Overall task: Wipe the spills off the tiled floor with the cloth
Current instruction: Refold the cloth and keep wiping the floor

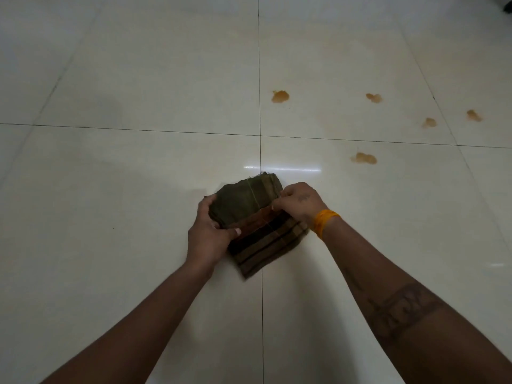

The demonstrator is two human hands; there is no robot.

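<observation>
A folded olive-green cloth (249, 200) with brown and dark stripes is held just above the tiled floor (138, 176), near the centre. My left hand (207, 234) grips its left side, thumb on the striped fold. My right hand (299, 203), with an orange band at the wrist, pinches the cloth's right edge. Several orange-brown spills lie on the tiles beyond and to the right: one spill (280, 96) straight ahead, a nearer spill (364, 158) to the right, and smaller ones (374, 97) farther right.
Dark grout lines (260, 106) cross just ahead of the cloth. A bright light reflection (282, 168) sits on the tile by the cloth's far edge. A dark object (507, 6) shows at the top right corner.
</observation>
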